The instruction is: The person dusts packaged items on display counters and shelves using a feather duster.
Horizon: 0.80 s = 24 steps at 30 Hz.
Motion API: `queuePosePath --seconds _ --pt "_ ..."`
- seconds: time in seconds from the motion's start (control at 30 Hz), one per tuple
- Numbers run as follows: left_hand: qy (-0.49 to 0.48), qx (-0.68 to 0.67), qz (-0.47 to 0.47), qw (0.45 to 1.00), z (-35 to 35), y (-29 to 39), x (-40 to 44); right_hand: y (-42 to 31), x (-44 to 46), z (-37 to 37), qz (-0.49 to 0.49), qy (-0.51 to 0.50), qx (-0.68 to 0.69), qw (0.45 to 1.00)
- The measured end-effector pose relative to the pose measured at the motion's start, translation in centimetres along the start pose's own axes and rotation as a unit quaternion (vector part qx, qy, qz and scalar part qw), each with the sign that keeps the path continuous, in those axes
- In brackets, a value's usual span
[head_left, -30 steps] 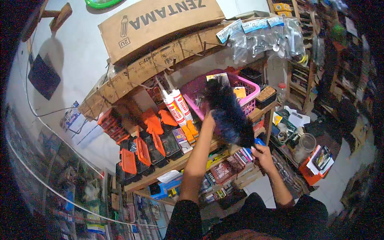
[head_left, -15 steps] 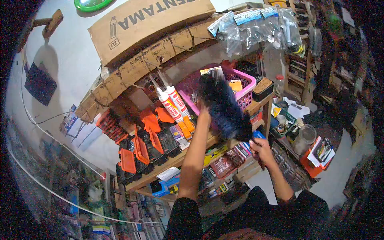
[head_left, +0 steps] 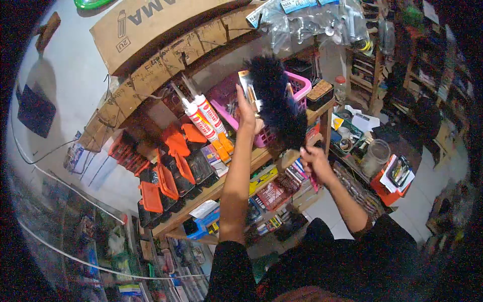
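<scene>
My right hand (head_left: 317, 163) is closed around the handle of a black fluffy duster (head_left: 279, 98). The duster slants up and to the left, its bristles over a pink plastic basket (head_left: 300, 86). At the basket's near left side, my left hand (head_left: 247, 115) grips a small white-and-orange packet (head_left: 248, 89) beside the bristles. The duster hides part of the packet and much of the basket's contents.
Two sealant tubes (head_left: 207, 117) lean left of the basket, by black bins with orange lids (head_left: 166, 177). Plastic-bagged parts (head_left: 312, 25) hang above from a cardboard-faced shelf. A black box with a brown top (head_left: 320, 92) stands right of the basket.
The left hand has moved up at the basket, and the packet stands more upright beside it. The duster has swung slightly more upright. The view has shifted a little.
</scene>
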<state>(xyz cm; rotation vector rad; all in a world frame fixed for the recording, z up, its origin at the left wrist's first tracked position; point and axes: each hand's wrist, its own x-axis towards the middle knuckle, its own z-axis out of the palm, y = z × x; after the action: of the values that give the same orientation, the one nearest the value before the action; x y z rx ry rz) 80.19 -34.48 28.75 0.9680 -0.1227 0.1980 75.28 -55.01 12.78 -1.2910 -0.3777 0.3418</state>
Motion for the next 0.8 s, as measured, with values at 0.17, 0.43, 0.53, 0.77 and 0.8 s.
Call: queuePosePath --seconds 0.17,0.43,0.53,0.77,0.8 --pt "-0.015 0.027 0.024 0.999 -0.3 -0.3 0.2 6.5 -4.9 2.8 0.042 0.046 0.041 0.997" --pt "-0.09 -0.006 -0.038 0.995 -0.4 0.4 -0.2 0.0 -1.5 0.8 -0.079 0.064 -0.125 0.987" --pt "-0.039 0.0 -0.007 0.999 0.5 0.0 -0.1 -1.6 0.2 -0.4 -0.114 0.063 -0.166 0.978" --pt "0.022 0.05 0.09 0.994 -1.0 -1.1 1.2 8.1 -5.5 3.5 -0.137 0.124 -0.154 0.971" --pt "-0.011 0.041 0.065 0.997 -0.3 -0.7 0.4 8.7 -6.1 4.0 -0.131 0.124 -0.13 0.975"
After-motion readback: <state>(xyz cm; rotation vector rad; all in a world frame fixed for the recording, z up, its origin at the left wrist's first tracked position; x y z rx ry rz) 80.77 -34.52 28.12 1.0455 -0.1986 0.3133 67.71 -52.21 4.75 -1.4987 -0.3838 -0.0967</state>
